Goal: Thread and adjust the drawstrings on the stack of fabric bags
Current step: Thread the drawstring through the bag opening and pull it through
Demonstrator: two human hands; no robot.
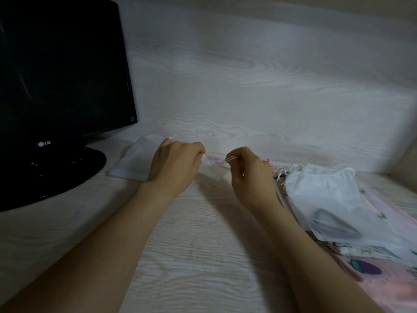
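Note:
A small white fabric bag (215, 169) hangs between my two hands over the desk, its top gathered. My left hand (174, 164) pinches a white drawstring (205, 158) at the bag's left side. My right hand (248, 175) pinches the white drawstring ends (230, 158) at its right side. A stack of fabric bags (327, 199) lies at the right, white ones on top of pink printed ones, with loose string ends at its far edge. One flat white bag (137, 157) lies apart behind my left hand.
A black LG monitor (63, 71) on a round base (74, 175) fills the left. The pale wood-grain desk (191, 245) meets a wood-grain wall panel (248, 86) just behind my hands.

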